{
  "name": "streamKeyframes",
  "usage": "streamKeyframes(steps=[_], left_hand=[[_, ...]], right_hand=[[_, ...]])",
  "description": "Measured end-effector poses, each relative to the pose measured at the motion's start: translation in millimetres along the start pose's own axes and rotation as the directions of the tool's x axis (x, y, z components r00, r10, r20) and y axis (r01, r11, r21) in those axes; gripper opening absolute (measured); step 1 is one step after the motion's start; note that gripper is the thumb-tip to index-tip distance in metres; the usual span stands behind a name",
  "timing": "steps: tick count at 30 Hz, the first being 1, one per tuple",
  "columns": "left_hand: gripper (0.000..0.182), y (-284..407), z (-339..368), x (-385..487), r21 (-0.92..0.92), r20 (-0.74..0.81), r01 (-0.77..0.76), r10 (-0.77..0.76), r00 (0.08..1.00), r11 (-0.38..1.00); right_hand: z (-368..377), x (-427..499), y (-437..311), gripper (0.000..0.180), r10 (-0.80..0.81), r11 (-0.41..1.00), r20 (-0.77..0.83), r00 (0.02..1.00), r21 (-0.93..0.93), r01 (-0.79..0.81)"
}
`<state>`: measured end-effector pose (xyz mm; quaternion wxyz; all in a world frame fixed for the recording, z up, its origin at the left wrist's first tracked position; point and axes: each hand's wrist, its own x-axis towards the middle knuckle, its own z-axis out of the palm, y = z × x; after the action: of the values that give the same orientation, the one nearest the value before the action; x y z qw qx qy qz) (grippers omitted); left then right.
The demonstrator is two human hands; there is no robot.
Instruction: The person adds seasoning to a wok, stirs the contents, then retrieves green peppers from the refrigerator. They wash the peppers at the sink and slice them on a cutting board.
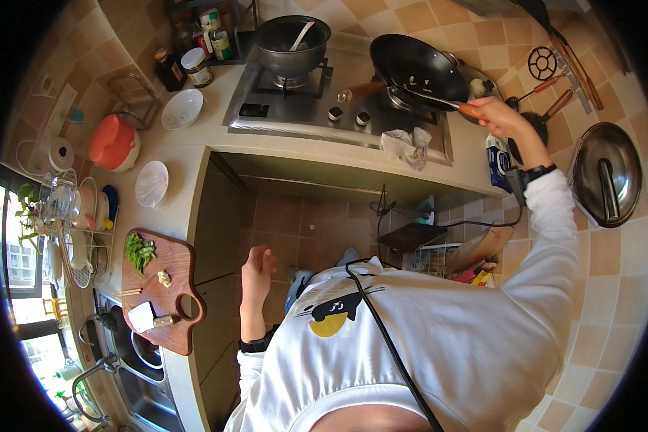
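My right hand [494,114] grips the wooden handle of a metal spatula [443,100], whose far end reaches into a black wok [410,56]. A few pale pieces [425,82] lie in the wok, which appears tilted over the right burner. Its own wooden handle [364,92] points left. My left hand [259,263] hangs empty in front of the cabinet, fingers loosely curled. Left of it, a wooden cutting board [181,259] carries chopped greens [139,252], pale chopped pieces [164,278], chopsticks [127,292] and a cleaver [147,317].
A dark pot [291,54] with a white spoon sits on the left burner. A crumpled cloth [405,147] drapes over the stove's front edge. White bowls [182,109] stand on the counter, near a red-lidded container [113,141]. The sink [148,394] is lower left; a pan lid [607,173] hangs right.
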<state>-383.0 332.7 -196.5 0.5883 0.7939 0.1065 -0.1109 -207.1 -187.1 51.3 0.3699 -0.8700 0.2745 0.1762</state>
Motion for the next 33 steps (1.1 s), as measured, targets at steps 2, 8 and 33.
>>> streamKeyframes(steps=[2, 8, 33], left_hand=[[0.024, 3.0, 1.8, 0.9, 0.032, 0.003, -0.050, 0.050, 0.999, 0.998], [0.023, 3.1, -6.9, -18.0, 0.053, -0.056, 0.013, -0.010, 0.998, 0.999], [0.023, -3.9, 7.5, -22.0, 0.103, 0.026, -0.021, 0.018, 1.000, 0.994]], right_hand=[[21.5, 23.0, 6.1, 0.024, 0.000, 0.990, -0.096, 0.995, 0.137, 0.014], [3.7, 97.6, 35.1, 0.028, 0.091, 0.960, -0.210, 0.974, 0.280, -0.029], [19.0, 89.4, 32.9, 0.036, -0.076, 0.997, -0.287, 0.955, 0.007, 0.082]])
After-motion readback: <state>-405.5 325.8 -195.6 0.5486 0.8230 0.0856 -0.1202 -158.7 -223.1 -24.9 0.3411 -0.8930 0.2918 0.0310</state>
